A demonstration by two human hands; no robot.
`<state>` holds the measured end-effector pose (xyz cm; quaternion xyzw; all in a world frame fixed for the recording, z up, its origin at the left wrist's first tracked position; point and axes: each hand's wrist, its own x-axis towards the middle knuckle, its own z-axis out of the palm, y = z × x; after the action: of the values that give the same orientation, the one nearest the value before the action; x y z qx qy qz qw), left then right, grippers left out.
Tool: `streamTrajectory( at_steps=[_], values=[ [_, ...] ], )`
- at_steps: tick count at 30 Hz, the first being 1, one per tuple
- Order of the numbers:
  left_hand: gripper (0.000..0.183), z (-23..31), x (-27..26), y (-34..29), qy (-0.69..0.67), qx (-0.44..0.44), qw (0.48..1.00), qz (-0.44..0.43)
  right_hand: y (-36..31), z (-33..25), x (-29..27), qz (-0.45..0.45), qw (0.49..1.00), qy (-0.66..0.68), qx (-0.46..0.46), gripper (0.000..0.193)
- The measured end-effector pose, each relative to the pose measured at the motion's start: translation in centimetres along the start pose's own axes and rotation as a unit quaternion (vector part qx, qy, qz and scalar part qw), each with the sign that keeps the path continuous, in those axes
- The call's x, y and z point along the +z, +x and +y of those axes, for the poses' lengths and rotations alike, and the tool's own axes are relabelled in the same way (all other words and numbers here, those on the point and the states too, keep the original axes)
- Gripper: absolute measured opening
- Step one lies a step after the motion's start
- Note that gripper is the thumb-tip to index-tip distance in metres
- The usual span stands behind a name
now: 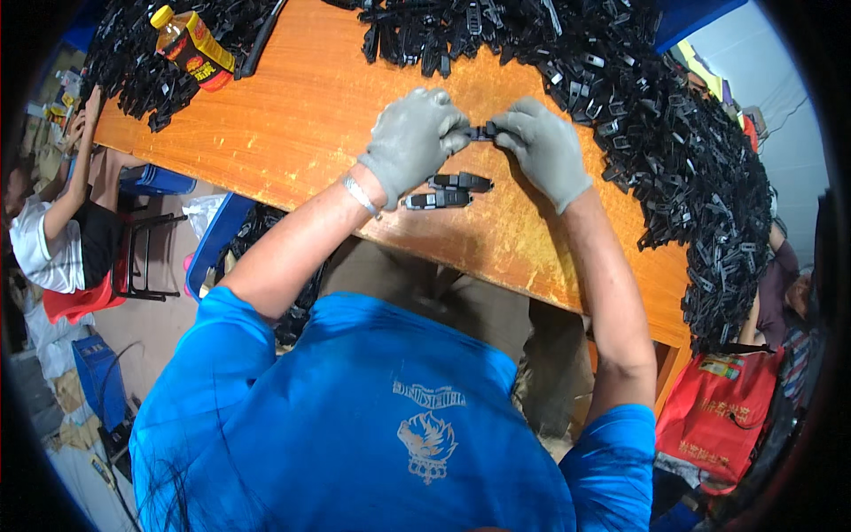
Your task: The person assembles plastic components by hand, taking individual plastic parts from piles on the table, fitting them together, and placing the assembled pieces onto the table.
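Both hands wear grey gloves and meet over the wooden table. Between them is a small black plastic part, pinched at its left end by my left hand and at its right end by my right hand. The fingers cover both ends of it, so its full shape is hidden. Just below, nearer to me, two black plastic pieces lie side by side on the tabletop, close to my left wrist.
A large heap of black plastic parts curves along the far and right sides. Another pile covers the far left, beside a bottle with a yellow cap. A blue bin stands below the table's near left edge. Other people sit at both sides.
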<state>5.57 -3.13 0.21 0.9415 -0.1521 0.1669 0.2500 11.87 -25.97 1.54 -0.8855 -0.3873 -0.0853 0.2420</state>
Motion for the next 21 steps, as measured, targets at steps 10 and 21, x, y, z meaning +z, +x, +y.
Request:
streamTrajectory(
  at_steps=[10, 21],
  values=[
    [0.023, -1.9, -2.3, -1.0, -0.113, 0.032, 0.988, -0.105, -2.2, -2.8, -0.6, -0.053, 0.998, 0.018, 0.002, 0.021],
    [0.030, -2.1, -1.9, 5.6, 0.181, -0.106, 0.978, -0.008, 0.4, 5.1, -4.7, 0.102, 0.959, -0.198, 0.177, 0.029]
  ],
)
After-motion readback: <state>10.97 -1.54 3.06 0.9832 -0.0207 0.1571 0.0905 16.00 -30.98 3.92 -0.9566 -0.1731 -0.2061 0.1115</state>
